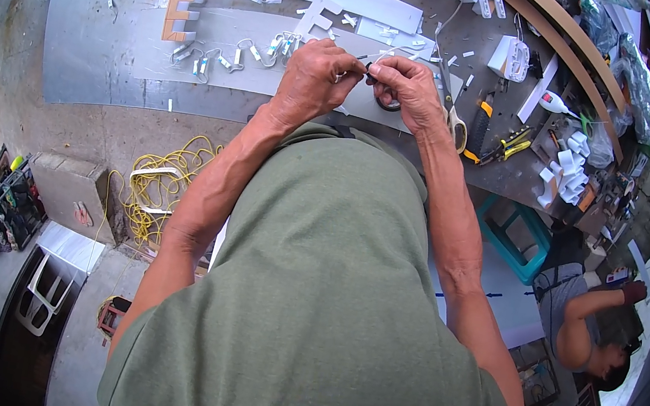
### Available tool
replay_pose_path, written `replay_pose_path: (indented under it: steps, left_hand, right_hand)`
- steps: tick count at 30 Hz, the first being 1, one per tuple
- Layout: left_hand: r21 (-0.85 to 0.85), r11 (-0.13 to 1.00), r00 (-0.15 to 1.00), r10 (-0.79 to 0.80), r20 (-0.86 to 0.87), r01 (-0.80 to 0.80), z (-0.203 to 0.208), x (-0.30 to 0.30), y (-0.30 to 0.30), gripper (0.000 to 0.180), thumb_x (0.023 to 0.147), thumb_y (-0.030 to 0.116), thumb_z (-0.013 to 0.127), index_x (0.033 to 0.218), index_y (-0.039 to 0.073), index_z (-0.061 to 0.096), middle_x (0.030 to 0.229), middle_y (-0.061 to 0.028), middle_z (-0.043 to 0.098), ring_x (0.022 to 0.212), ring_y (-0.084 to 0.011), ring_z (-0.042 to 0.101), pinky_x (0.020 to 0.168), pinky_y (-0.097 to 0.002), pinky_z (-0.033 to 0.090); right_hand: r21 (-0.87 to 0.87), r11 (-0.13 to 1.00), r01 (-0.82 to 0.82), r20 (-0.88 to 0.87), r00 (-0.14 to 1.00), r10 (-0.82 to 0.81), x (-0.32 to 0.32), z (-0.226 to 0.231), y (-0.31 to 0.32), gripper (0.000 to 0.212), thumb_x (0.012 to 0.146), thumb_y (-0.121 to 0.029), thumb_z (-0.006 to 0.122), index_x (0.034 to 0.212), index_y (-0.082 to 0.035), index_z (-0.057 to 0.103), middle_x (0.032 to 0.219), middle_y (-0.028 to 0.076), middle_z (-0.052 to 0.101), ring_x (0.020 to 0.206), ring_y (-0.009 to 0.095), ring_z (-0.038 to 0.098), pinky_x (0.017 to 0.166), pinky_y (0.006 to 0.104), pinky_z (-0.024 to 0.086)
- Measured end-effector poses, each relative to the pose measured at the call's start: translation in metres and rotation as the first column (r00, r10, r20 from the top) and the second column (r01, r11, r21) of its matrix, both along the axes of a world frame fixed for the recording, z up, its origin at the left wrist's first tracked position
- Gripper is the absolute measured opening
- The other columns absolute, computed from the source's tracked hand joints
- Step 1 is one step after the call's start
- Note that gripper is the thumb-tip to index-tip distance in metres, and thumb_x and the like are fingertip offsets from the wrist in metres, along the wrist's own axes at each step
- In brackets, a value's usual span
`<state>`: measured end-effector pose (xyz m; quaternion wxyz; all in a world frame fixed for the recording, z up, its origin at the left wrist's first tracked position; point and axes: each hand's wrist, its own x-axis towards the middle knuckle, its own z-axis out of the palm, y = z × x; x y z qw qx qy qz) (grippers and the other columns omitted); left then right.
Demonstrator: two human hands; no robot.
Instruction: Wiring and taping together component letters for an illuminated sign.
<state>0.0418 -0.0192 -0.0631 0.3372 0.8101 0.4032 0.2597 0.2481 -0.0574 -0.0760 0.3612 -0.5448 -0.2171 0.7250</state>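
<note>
Pinching a tiny blk piece (pixel 369 70) w/ your L hand (pixel 318 77) & R hand (pixel 409 88), you've a wired white-module string (pixel 255 53) left, on gray sheet (pixel 257 84).

A head-worn fisheye camera is looking down from close above the green T-shirt (pixel 324 269), facing the left hand (pixel 312 77), right hand (pixel 409 89) and worktable (pixel 502 181).

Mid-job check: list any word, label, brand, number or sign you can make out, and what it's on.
No printed words or numbers are readable.
"E": the shape of a brown-faced cut-out piece.
White bottle: red mark, too small to read.
Strung white modules: any markings too small.
White sheet: dark blue arrow-like marks, no readable text.
</note>
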Motion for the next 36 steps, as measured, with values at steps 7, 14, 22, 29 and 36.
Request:
replay_pose_path:
  steps: [7,14,22,29,36]
  left_hand:
    - [-0.513,0.846,0.984,0.177,0.020,-0.142,0.006,0.001,0.003,0.024,0.087,0.022,0.081,0.106,0.008,0.079,0.089,-0.0091,0.078,0.081,-0.0155,0.072,0.075,-0.0332,0.056]
    - [-0.641,0.762,0.966,0.225,0.131,-0.090,0.005,-0.002,0.002,0.028,0.088,0.023,0.081,0.111,0.006,0.079,0.092,-0.0077,0.078,0.082,-0.0135,0.069,0.074,-0.0306,0.055]
    - [-0.697,0.710,0.945,0.289,0.152,-0.106,0.003,-0.005,0.002,0.026,0.087,0.021,0.082,0.105,0.003,0.079,0.087,-0.0068,0.077,0.079,-0.0101,0.066,0.071,-0.0271,0.053]
    - [-0.661,0.738,0.943,0.301,0.140,-0.138,0.004,-0.008,0.003,0.020,0.088,0.020,0.078,0.096,0.001,0.078,0.080,-0.0024,0.073,0.072,-0.0083,0.062,0.067,-0.0257,0.050]
    - [-0.635,0.770,0.975,0.182,0.125,-0.062,0.007,-0.018,0.009,0.022,0.087,0.021,0.078,0.094,0.001,0.077,0.081,-0.0024,0.072,0.076,-0.0095,0.061,0.070,-0.0273,0.049]
  right_hand:
    - [-0.029,0.960,0.277,-0.131,0.951,-0.279,-0.019,0.002,-0.008,0.013,0.089,-0.015,0.078,0.096,-0.004,0.074,0.077,0.002,0.068,0.062,0.009,0.060,0.051,0.0229,0.040]
    - [-0.019,0.938,0.345,-0.161,0.925,-0.344,-0.027,0.006,-0.017,0.013,0.090,-0.015,0.077,0.095,-0.004,0.075,0.078,0.002,0.068,0.060,0.010,0.058,0.050,0.0246,0.040]
    - [0.019,0.943,0.333,-0.080,0.940,-0.331,-0.030,0.005,-0.017,0.014,0.089,-0.016,0.078,0.094,-0.003,0.075,0.077,0.002,0.068,0.059,0.008,0.057,0.050,0.0235,0.039]
    - [0.017,0.977,0.215,-0.037,0.976,-0.214,-0.027,0.012,-0.017,0.025,0.090,-0.027,0.079,0.095,-0.003,0.076,0.082,0.005,0.073,0.061,0.007,0.058,0.051,0.0224,0.042]
    - [0.105,0.985,-0.138,0.297,0.949,0.102,0.003,0.042,-0.014,0.030,0.093,-0.032,0.077,0.099,-0.003,0.076,0.088,0.005,0.074,0.069,0.008,0.061,0.056,0.0237,0.048]
